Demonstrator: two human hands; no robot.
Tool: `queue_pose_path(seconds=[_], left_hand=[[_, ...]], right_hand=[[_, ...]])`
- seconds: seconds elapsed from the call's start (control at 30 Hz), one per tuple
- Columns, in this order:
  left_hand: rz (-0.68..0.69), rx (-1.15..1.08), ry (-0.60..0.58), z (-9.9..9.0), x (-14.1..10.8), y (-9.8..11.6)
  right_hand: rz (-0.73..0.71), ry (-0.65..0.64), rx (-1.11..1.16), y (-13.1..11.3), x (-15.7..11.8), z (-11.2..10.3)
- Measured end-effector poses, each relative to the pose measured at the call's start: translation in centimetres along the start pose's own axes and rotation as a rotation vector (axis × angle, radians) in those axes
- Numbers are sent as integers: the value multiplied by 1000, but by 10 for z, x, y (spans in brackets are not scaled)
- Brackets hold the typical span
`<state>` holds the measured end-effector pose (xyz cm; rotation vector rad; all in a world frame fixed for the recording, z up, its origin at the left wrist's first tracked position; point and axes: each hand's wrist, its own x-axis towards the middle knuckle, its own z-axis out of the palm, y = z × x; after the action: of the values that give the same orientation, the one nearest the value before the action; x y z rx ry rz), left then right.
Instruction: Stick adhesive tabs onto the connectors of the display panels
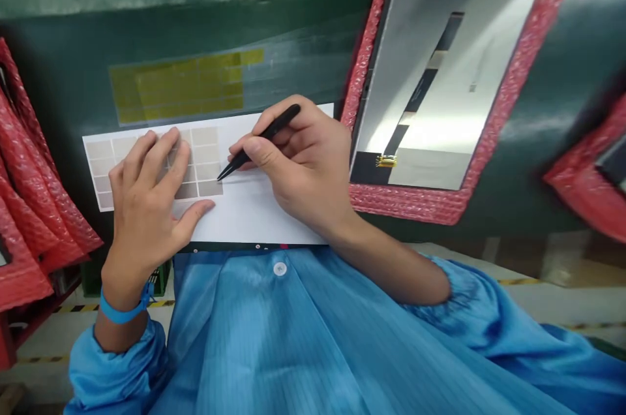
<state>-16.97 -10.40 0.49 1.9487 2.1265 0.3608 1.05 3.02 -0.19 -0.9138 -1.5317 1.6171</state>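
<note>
Green tabletop (59, 89) supports a label sheet (274, 213) under the left hand (147, 199), whose spread fingers presumably steady it, while the right hand (310, 160) pinches tweezers (281, 123) pen-style, likely for control.

Left hand (147, 209) hides some pale rectangles (206, 153); red wrap (587, 183) cut by right edge, seemingly blurred.

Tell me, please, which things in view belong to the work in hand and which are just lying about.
In use:
black tweezers, held in the right hand
gridded white sheet, under the left hand

Seemingly just lying about, untouched:
yellow gridded sheet
flat panel on red bubble wrap
red wrapping at far left
</note>
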Motion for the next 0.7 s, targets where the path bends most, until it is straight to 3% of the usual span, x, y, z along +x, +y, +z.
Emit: queue_pose_path(seconds=[0.2,0.57,0.7], left_hand=[[-18,-17,-27,-4,2,3],[-74,-43,10,1,4,9],[-80,-37,2,0,4,9]], right_hand=[[-9,5,-82,1,-1,-5],[146,-42,-25,-3,5,-3],[127,-15,-21,-2,4,-4]])
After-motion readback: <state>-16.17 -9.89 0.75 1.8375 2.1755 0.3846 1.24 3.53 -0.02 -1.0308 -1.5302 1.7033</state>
